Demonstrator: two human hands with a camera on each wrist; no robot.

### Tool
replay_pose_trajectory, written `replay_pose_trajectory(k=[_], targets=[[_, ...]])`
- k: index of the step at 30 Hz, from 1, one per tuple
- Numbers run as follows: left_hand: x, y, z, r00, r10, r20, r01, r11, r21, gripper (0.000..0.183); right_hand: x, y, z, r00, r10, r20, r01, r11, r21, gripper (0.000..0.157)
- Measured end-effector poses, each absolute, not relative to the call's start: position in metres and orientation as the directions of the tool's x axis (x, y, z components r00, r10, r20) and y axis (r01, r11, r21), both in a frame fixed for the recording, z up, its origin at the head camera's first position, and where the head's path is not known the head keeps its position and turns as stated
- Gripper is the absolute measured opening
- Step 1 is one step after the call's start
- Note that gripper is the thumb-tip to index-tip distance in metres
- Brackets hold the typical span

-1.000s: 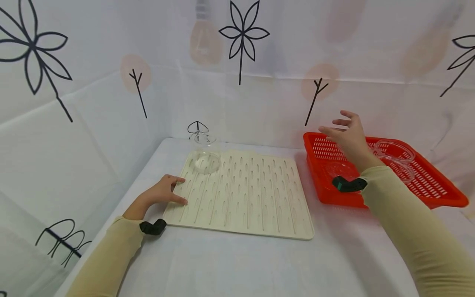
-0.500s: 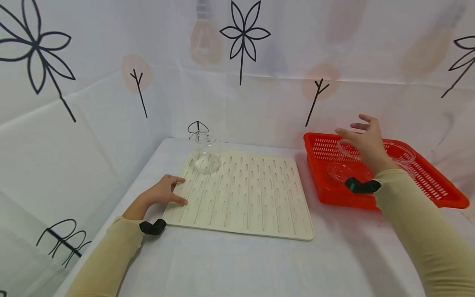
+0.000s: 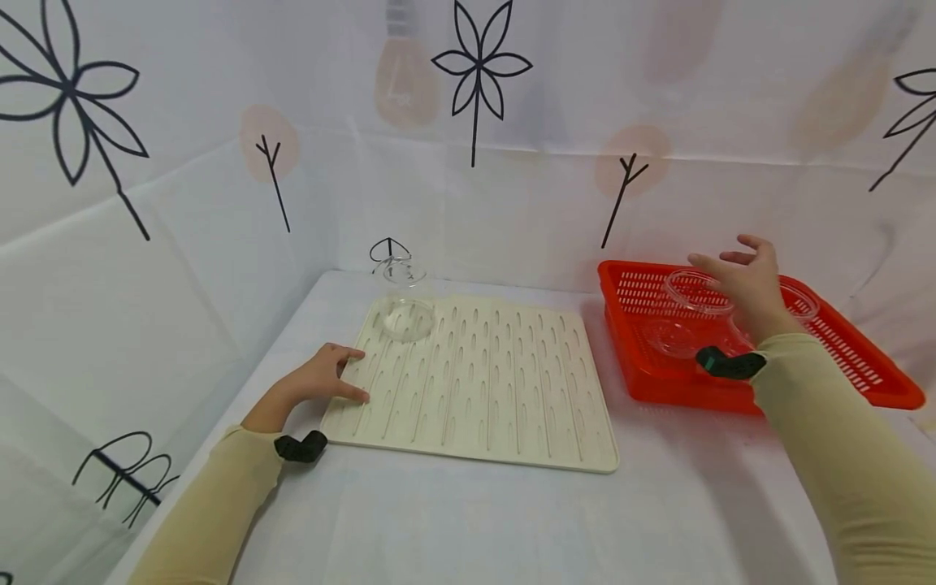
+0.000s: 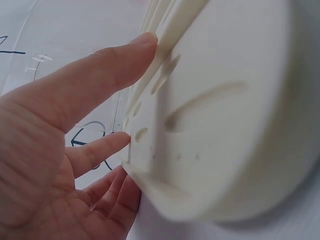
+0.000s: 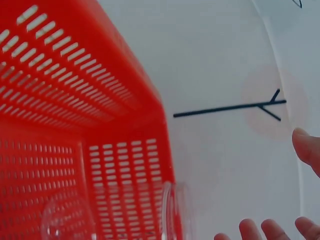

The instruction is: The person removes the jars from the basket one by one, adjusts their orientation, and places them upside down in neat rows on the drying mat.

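My left hand (image 3: pixel 318 378) rests at the left edge of a cream ribbed mat (image 3: pixel 483 390), thumb and fingertips touching its rim with the fingers loosely spread. In the left wrist view the thumb (image 4: pixel 120 62) lies on the mat's edge. On the mat's back left corner stands a clear round container (image 3: pixel 407 318). My right hand (image 3: pixel 753 284) hovers above a red slotted basket (image 3: pixel 673 392), fingers spread and bent slightly, holding nothing. Below it lies a clear cup (image 3: pixel 676 337) with a wide rim, inside the basket. Another clear rim (image 3: pixel 800 302) shows behind the hand, partly hidden.
A white cloth (image 3: pixel 468 520) covers the table. Patterned white fabric (image 3: pixel 541 203) hangs behind and to the left. In the right wrist view the basket's wall (image 5: pixel 125 165) stands close, with a clear cup (image 5: pixel 175 215) against it.
My right hand has moved rightward and slightly down over the basket, uncovering the near clear cup's rim. The left hand and the mat have stayed in place.
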State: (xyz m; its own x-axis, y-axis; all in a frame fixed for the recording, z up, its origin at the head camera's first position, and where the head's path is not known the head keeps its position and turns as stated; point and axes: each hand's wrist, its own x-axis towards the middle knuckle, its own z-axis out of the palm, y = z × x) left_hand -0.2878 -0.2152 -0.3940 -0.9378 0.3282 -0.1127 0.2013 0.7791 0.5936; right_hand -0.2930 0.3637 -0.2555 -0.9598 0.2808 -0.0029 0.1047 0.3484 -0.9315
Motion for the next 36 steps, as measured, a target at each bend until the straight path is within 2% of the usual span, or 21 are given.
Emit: replay_pose_trajectory(k=[12,21,36], targets=[[-0.289,-0.214,-0.392,-0.938,0.327,-0.118,0.195,0.776,0.6,0.09,-0.29,0.389,-0.262,-0.923,0.369,-0.108,0.223,0.287,-0.932,0.113],[-0.289,-0.215,-0.392,-0.938,0.328,-0.113,0.197,0.772,0.605,0.091,-0.294,0.392,-0.262,-0.906,0.406,-0.122,0.247,0.271,-0.93,0.119],[-0.289,-0.215,-0.391,-0.941,0.308,-0.138,0.167,0.781,0.602,0.09,-0.301,0.381,-0.269,-0.936,0.331,-0.12,0.229,0.313,-0.921,0.12]])
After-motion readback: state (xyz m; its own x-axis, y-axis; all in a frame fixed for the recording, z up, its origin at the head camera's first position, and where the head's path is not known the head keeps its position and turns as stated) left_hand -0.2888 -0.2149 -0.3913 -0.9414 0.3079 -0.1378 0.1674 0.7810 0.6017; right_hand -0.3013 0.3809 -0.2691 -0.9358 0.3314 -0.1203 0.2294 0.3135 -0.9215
